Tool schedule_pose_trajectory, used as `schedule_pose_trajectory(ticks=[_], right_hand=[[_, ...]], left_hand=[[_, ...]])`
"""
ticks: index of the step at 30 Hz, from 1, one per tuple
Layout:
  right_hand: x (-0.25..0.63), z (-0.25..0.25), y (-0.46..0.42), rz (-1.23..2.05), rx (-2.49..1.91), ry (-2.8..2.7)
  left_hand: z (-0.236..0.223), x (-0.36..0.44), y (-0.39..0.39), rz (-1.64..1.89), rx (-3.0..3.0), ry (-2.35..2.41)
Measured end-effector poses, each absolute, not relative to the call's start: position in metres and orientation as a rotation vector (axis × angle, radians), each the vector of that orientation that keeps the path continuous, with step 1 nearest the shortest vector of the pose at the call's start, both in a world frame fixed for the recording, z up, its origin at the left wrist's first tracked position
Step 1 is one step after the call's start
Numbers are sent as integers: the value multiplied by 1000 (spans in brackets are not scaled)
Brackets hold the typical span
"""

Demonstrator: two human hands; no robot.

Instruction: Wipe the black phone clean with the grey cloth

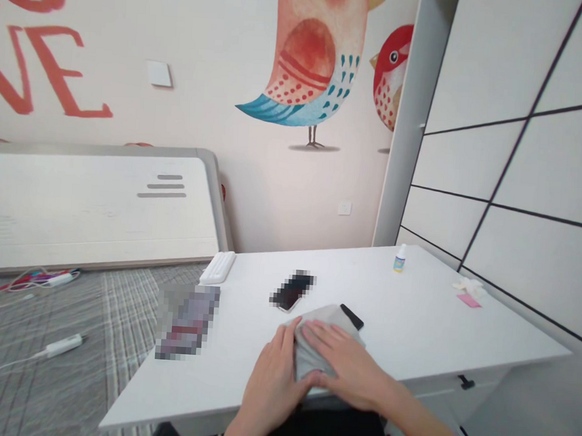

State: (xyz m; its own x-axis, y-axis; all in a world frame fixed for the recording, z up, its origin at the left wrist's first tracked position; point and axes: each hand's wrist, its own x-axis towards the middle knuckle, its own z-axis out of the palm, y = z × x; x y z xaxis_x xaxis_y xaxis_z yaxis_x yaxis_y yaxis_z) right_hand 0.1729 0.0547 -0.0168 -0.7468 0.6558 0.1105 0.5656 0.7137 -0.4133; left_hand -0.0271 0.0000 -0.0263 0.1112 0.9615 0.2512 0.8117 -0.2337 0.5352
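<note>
A grey cloth (320, 325) lies on the white table (413, 317) over a black flat device (352, 316), of which only a corner sticks out. My right hand (344, 366) lies flat on top of the cloth with its fingers stretched out. My left hand (274, 378) holds the cloth's left edge, with the thumb against it. A second black phone (291, 290), partly blurred, rests just beyond the cloth.
A small dropper bottle (399, 258) stands at the table's far side, with a white tissue and pink slip (468, 291) to the right. A white block (217, 267) and a blurred item (186, 320) lie at the table's left. A bed with cables (43, 308) is on the left.
</note>
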Motion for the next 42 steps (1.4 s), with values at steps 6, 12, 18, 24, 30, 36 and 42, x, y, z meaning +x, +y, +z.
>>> schedule_pose_trajectory(ticks=[6, 12, 18, 24, 30, 36, 42], right_hand=[[172, -13, 53, 490, -1055, -2652], [179, -13, 57, 406, -1283, -2583], [180, -13, 51, 481, -1022, -2717], [180, -12, 51, 410, -1151, -2653], [178, -16, 53, 346, -1303, -2573], [179, -23, 54, 386, -1109, -2646], [182, -22, 51, 358, -1133, -2637]], left_hand=[[-28, -27, 0, 798, 2117, 1770], [-23, -26, -1, 803, 2114, 1766], [-22, -24, 0, 799, 2115, 1752], [-21, -24, -1, 778, 2113, 1763], [-22, -24, 0, 833, 2143, 1745], [-22, -25, 1, 789, 2128, 1762], [-25, -25, 0, 809, 2135, 1773]])
